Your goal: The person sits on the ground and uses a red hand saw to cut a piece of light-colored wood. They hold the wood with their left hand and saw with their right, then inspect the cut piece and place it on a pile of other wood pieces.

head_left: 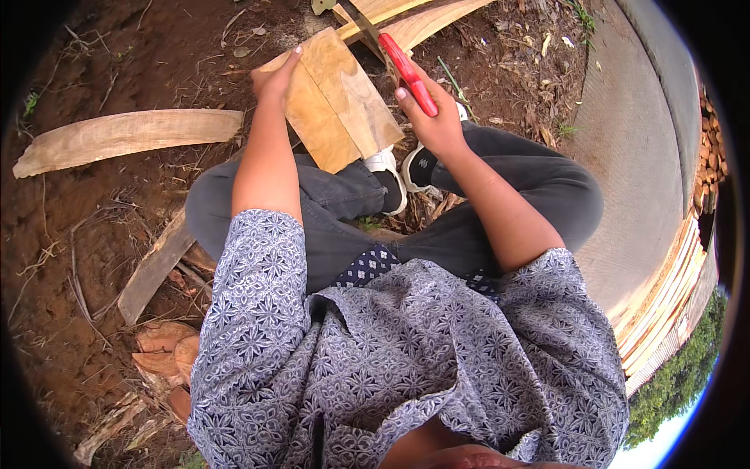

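My left hand [273, 80] holds the top edge of a flat board [340, 102] that leans on my knees. My right hand [433, 117] grips the red handle of a saw [402, 66], just beside the board. Another plank [125, 137] lies on the dirt [62, 258] to my left

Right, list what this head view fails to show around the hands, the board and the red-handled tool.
- Red-handled tool: head view; its blade end, narrow and dark, runs behind the wooden board and the planks, so the tool's kind is unclear.
- Left hand: fingers wrap behind the board's edge, hidden.
- Right hand: palm side faces away.
- Shoes: partly covered by the board.
- Stacked timber: bent and cut off at the right rim.
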A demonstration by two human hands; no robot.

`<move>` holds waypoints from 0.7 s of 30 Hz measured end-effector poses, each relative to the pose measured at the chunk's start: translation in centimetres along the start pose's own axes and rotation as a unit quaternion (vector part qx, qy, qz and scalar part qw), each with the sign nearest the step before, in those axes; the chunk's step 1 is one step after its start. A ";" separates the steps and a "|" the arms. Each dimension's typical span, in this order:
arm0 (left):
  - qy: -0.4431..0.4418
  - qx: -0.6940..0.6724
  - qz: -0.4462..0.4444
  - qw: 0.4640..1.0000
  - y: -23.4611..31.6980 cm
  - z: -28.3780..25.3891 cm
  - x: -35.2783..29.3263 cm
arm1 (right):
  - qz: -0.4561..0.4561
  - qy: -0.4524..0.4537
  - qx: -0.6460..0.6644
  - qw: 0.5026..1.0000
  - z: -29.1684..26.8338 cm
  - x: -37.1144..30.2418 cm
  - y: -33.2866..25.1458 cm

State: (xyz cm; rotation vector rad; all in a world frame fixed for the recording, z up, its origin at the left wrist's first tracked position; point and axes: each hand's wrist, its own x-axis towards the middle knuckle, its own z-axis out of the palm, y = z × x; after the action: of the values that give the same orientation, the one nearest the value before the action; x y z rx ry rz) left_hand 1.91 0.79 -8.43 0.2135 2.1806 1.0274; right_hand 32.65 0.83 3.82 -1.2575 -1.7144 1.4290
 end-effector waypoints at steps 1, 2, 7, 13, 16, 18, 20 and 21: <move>0.002 0.002 0.004 1.000 0.3 0.0 -0.4 | -0.001 -0.005 -0.003 1.000 0.1 -0.2 0.7; 0.002 0.003 0.008 1.000 0.3 0.0 -0.6 | -0.002 -0.008 -0.008 1.000 0.2 -0.4 0.9; -0.020 -0.016 0.010 1.000 0.1 0.1 0.2 | -0.015 0.001 -0.023 1.000 2.0 -1.3 3.6; -0.004 0.005 -0.001 1.000 0.6 0.4 -0.9 | -0.014 -0.005 -0.037 0.999 1.8 -1.4 3.3; -0.019 0.004 0.014 1.000 -0.1 -0.1 0.2 | 0.016 -0.029 -0.049 0.998 1.9 -1.6 2.7; -0.031 0.000 0.023 0.999 -0.3 -0.2 0.4 | 0.020 -0.037 -0.040 0.998 1.8 -1.5 2.8; -0.025 0.006 0.027 0.999 -0.3 -0.1 0.3 | 0.016 -0.043 -0.047 0.998 1.9 -1.7 2.8; -0.019 0.016 0.013 1.000 -0.2 0.0 0.2 | 0.014 -0.045 -0.050 0.998 1.9 -1.9 2.7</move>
State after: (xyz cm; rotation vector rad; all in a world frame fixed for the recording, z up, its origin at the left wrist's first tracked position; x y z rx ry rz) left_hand 1.83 0.75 -8.64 0.2738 2.1664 0.9960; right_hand 32.57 -1.68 1.01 -1.2929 -1.8562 1.4526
